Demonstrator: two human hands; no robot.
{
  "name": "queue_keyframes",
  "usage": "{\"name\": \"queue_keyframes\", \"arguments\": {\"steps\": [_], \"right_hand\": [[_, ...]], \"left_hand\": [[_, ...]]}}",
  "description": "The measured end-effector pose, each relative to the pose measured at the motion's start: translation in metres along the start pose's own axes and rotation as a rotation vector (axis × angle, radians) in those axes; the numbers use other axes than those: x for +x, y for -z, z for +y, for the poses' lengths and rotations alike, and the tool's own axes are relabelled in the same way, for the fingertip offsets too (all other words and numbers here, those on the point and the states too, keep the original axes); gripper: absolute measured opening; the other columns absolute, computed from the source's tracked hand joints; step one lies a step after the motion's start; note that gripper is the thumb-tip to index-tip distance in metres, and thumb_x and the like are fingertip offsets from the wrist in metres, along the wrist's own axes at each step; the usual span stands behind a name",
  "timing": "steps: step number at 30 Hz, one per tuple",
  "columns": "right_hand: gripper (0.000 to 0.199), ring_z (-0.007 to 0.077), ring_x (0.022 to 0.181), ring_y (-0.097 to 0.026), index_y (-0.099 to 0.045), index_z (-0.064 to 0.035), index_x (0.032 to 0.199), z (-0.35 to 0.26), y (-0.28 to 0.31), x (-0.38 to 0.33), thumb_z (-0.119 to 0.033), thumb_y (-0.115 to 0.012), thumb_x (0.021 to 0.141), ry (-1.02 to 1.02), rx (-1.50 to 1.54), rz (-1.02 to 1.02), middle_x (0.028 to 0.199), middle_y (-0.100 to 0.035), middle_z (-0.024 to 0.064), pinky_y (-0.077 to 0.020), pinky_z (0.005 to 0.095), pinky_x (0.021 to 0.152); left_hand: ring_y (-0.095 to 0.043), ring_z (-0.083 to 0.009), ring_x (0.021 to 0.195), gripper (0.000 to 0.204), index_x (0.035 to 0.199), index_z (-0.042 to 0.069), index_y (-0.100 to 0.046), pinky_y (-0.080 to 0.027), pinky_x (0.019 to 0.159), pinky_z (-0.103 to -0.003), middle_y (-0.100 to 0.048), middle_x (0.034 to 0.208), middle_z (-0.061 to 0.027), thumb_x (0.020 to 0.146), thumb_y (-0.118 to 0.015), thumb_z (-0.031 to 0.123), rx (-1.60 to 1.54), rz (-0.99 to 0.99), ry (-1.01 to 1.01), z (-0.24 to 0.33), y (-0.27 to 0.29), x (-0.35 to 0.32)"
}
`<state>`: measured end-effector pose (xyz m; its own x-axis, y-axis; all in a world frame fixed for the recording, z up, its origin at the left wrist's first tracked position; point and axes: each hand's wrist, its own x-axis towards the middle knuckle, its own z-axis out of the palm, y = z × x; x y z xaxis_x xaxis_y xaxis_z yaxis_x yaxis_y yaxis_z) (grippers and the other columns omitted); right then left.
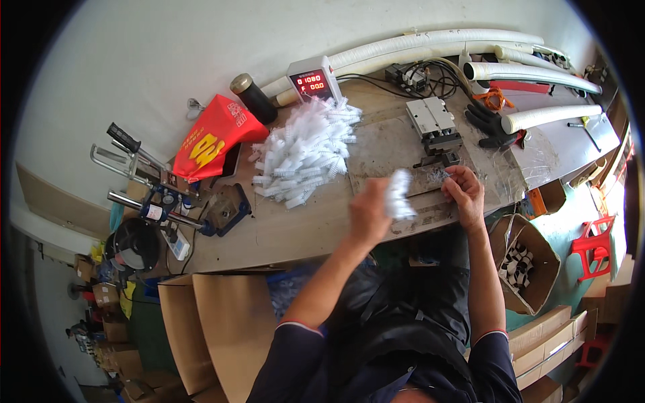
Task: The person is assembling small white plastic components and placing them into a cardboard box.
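Note:
My left hand [369, 213], slightly smeared by motion, is closed around a bunch of white ribbed plastic pieces [400, 195] over the table's front part. To its right, my right hand [465, 192] has thumb and fingers pinched together; whatever is between them is too small to make out. Just beyond the right hand sits a small bench machine [433, 124] with a pale box-shaped top and a dark metal lower part. A large heap of similar white, translucent ribbed pieces [306, 153] lies on the table, left of my left hand.
Behind the heap stand a counter with red digits [312, 79] and a dark bottle [254, 97], beside a red bag [216, 138]. A drill-press-like stand [168, 188] occupies the left end. Black gloves [494, 127] and long white tubes [531, 75] lie right. Cardboard boxes [232, 329] flank me.

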<state>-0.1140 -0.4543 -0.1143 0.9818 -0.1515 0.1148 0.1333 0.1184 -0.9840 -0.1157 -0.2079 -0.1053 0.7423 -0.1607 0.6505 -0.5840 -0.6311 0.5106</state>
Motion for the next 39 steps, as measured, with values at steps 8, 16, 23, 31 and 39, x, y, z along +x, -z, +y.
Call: {"name": "queue_keyframes", "arguments": {"steps": [8, 16, 23, 31, 39], "right_hand": [[0.018, 0.004, 0.073, -0.057, -0.068, 0.0005, 0.11, -0.001, 0.001, 0.0, -0.011, -0.067, 0.096, -0.033, -0.12, -0.012, 0.082, -0.066, -0.0014, -0.0444, 0.0206, 0.066], [0.016, 0.0049, 0.074, -0.059, -0.069, 0.0011, 0.108, -0.002, -0.001, -0.002, -0.009, -0.067, 0.095, -0.008, -0.17, -0.009, 0.08, -0.066, -0.0009, -0.0464, 0.0221, 0.068], [0.017, 0.0059, 0.075, -0.06, -0.07, 0.0007, 0.108, 0.007, -0.012, -0.002, -0.01, -0.068, 0.096, 0.064, -0.156, -0.012, 0.082, -0.067, 0.0006, -0.0482, 0.0234, 0.069], [0.017, 0.0097, 0.075, -0.063, -0.073, -0.001, 0.1, -0.025, -0.074, -0.027, -0.014, -0.076, 0.09, 0.143, -0.276, -0.203, 0.086, -0.071, 0.0071, -0.0519, 0.0295, 0.065], [0.017, 0.0103, 0.068, -0.063, -0.073, 0.0011, 0.094, -0.024, -0.045, -0.027, -0.015, -0.074, 0.089, -0.051, -0.233, -0.165, 0.075, -0.071, 0.0078, -0.0515, 0.0302, 0.062]], "left_hand": [[-0.071, -0.0345, 0.093, 0.046, 0.116, 0.014, -0.068, -0.058, 0.077, -0.043, -0.07, 0.103, -0.0088, 0.073, -0.083, 0.016, 0.469, 0.085, 0.131, -0.095, 0.108, -0.011], [-0.069, -0.0346, 0.094, 0.042, 0.115, 0.014, -0.07, -0.057, 0.079, -0.042, -0.068, 0.105, -0.0078, 0.074, -0.076, 0.008, 0.564, -0.047, 0.172, -0.108, 0.114, -0.01], [-0.065, -0.0195, 0.07, 0.027, 0.112, 0.006, -0.069, -0.052, 0.062, -0.033, -0.066, 0.085, -0.0006, 0.086, -0.078, 0.01, -0.146, 0.317, 0.286, -0.085, 0.08, -0.003], [-0.035, -0.0028, 0.046, 0.009, 0.095, 0.011, -0.065, -0.026, 0.043, -0.023, -0.061, 0.078, 0.0036, 0.095, -0.073, 0.015, -1.257, -0.051, 1.078, 0.017, 0.021, 0.019], [-0.036, -0.0016, 0.047, 0.008, 0.095, 0.012, -0.065, -0.027, 0.043, -0.022, -0.061, 0.078, 0.004, 0.096, -0.072, 0.016, -1.361, -0.191, 1.134, 0.035, -0.009, 0.017]]}}
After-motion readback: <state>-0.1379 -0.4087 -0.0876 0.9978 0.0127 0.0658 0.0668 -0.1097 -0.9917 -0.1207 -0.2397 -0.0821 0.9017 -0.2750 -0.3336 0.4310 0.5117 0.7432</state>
